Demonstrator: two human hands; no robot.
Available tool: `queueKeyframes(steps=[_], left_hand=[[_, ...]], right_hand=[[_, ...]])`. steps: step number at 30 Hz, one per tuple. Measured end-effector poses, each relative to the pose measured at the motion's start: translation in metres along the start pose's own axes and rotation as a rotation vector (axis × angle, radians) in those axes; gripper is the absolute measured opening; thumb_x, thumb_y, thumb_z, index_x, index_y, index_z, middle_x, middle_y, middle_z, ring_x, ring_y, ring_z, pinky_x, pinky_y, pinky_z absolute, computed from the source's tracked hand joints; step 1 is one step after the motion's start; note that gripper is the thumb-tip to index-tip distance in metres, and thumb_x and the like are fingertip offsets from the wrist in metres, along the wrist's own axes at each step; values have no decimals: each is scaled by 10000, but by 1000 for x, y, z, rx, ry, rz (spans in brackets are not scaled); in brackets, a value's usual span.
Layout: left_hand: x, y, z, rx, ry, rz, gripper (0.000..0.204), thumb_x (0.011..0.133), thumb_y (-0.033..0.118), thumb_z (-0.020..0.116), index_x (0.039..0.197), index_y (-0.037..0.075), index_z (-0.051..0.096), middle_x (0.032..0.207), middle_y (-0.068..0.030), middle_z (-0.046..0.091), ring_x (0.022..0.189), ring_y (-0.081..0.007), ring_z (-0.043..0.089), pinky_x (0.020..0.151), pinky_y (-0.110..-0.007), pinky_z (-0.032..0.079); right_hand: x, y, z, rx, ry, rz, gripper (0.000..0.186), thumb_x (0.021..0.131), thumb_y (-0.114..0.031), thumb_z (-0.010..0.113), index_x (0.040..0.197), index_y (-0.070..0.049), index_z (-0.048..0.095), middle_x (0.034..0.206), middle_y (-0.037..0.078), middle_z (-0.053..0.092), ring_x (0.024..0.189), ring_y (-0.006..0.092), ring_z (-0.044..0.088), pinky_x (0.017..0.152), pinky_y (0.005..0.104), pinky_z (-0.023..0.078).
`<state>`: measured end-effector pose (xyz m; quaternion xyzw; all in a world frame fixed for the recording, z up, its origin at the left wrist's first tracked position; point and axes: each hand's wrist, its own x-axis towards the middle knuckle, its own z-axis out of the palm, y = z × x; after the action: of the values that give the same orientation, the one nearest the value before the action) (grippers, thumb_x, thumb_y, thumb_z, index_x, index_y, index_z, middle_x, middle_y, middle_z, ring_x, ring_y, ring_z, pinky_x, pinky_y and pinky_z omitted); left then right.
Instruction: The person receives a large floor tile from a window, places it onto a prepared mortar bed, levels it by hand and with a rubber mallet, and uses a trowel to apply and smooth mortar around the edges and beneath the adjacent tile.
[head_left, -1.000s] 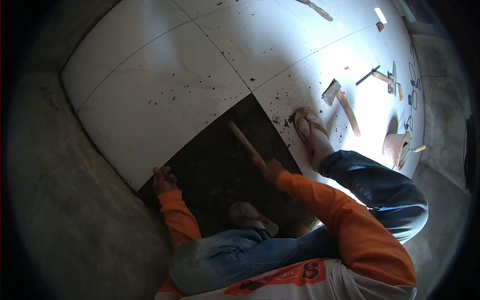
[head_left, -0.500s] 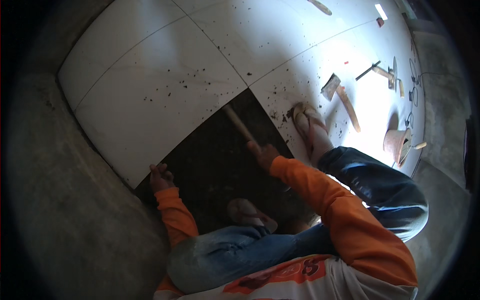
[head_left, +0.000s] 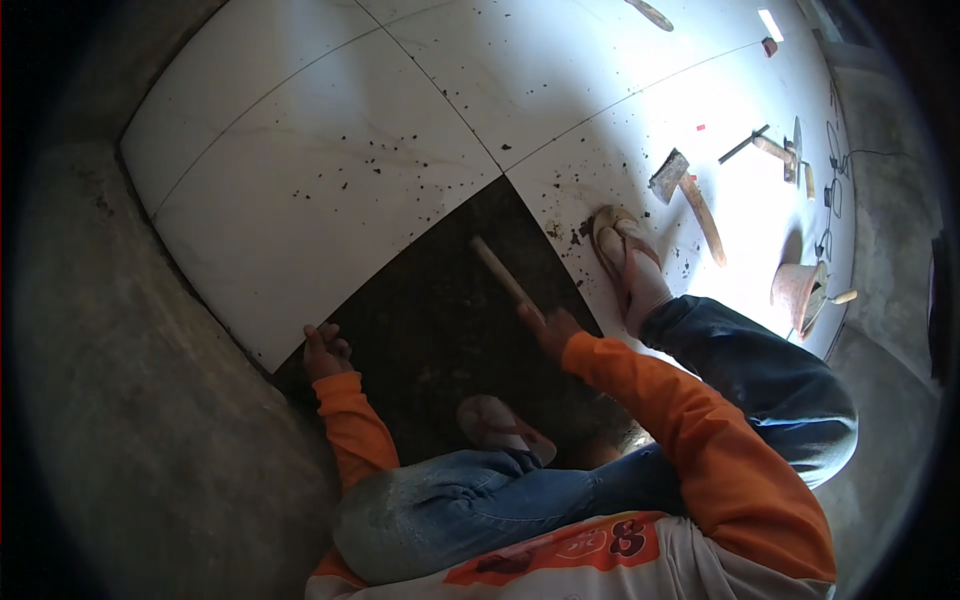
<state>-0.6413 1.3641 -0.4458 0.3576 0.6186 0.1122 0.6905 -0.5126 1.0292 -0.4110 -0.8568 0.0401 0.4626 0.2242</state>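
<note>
I squat over a dark square gap (head_left: 450, 330) in a floor of white tiles (head_left: 320, 170). My right hand (head_left: 552, 328) grips a wooden-handled tool (head_left: 500, 272) that points up and away over the dark bed of the gap. My left hand (head_left: 325, 350) rests at the gap's left corner, fingers curled against the edge of the white tile. One sandalled foot (head_left: 500, 425) stands inside the gap, the other sandalled foot (head_left: 625, 255) on the tile at the gap's right corner.
Dark crumbs speckle the tiles. To the right lie a hammer-like tool (head_left: 685, 195), a second tool (head_left: 775, 150), a small bucket (head_left: 800, 292) and a cable (head_left: 850, 160). Bare grey concrete (head_left: 130, 400) borders the tiles on the left.
My right hand has swung the wooden tool upward and to the left across the gap over the last second. My left hand stays at the tile edge.
</note>
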Motion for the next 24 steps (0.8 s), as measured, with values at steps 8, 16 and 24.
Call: queueKeyframes(steps=[8,16,24], left_hand=[[-4,5,5,21,50,33,502,875,497,553,1066,34,540,790,-28,576,554,-99,454,525,-219,382],[-33,-15,61,848,72,898,544,898,456,522,1186,-5,512,1007,-162,627,904,-265,607,776,-356,481],[49,51,272,1628,142,1438,752,880,567,393,1413,56,255,1482,-160,210,1382,-344,140,1051,-612,137]], right_hand=[[9,-22,-7,55,-97,102,984,754,-802,341,804,138,626,694,311,596,778,431,634,697,470,469],[0,-38,-62,59,-291,34,898,803,-756,319,799,87,627,688,269,581,749,399,601,721,459,453],[31,-76,-194,1380,225,123,579,855,-675,384,683,-129,472,496,-7,364,387,148,396,375,291,355]])
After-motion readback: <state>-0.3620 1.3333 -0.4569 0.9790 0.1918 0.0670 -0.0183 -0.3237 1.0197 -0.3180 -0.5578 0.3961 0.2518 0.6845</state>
